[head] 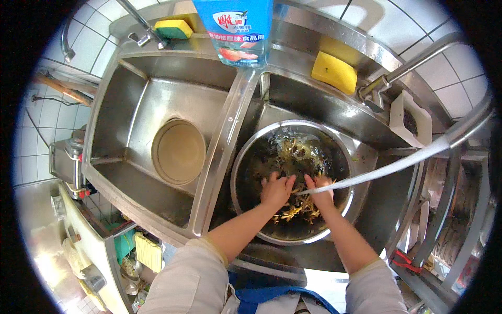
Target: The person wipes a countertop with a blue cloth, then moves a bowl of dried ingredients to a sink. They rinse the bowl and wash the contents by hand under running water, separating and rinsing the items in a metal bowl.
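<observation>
A round metal basin (pixel 237 165) stands in the right-hand sink, holding dark water. Yellowish-brown strips (pixel 292 212), apparently shredded plant food, float in it, with more at the far side. Both my hands are over the basin's middle, fingers dipping to the water among the strips. My left hand (pixel 275 191) is left of centre, thumb towards the other hand. Close on its right is my right hand (pixel 322 194), partly behind a stream of water (pixel 372 168). That stream runs from the metal faucet (pixel 472 123) at right. Whether either hand grips strips is hidden.
The left sink (pixel 176 94) holds a round container of cloudy liquid (pixel 180 153). Along the back ledge are a green-and-yellow sponge (pixel 173 29), a blue detergent bottle (pixel 239 35), a yellow sponge (pixel 334 72) and a white container (pixel 410 119). Another faucet (pixel 143 25) stands at back left.
</observation>
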The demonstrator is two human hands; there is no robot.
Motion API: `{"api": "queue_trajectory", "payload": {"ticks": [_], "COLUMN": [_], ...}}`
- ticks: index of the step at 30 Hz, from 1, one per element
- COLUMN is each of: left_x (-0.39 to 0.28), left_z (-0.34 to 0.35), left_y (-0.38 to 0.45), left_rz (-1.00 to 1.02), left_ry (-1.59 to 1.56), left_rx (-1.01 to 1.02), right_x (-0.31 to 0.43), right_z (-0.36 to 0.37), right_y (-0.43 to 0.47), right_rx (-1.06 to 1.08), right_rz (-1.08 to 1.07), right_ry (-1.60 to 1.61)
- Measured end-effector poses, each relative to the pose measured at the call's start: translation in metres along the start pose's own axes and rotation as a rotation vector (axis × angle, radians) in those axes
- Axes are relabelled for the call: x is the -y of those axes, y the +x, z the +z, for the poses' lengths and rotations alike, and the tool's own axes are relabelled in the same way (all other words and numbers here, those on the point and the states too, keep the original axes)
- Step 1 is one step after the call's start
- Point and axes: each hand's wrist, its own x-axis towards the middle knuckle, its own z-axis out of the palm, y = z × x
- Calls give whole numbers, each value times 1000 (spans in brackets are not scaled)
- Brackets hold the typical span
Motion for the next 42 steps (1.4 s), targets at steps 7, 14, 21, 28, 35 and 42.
{"api": "queue_trajectory", "payload": {"ticks": [7,14,21,28,35,42], "left_x": [10,23,42,32,5,-5], "left_z": [-1,-30,42,51,15,-28], "left_y": [85,25,0,2,49,65], "left_rz": [498,-19,-716,-437,-18,-19], "left_ry": [616,380,-620,-491,-186,472], "left_rx": [33,485,487,134,17,255], "right_x": [26,-11,-1,12,28,31], "right_z": [-1,-11,83,52,-7,-21], "right_y": [74,3,-52,-31,27,44], "right_rx": [123,355,372,360,217,404], "right_rz": [-349,-138,546,484,222,-95], "right_ry": [-423,-402,478,460,186,-364]}}
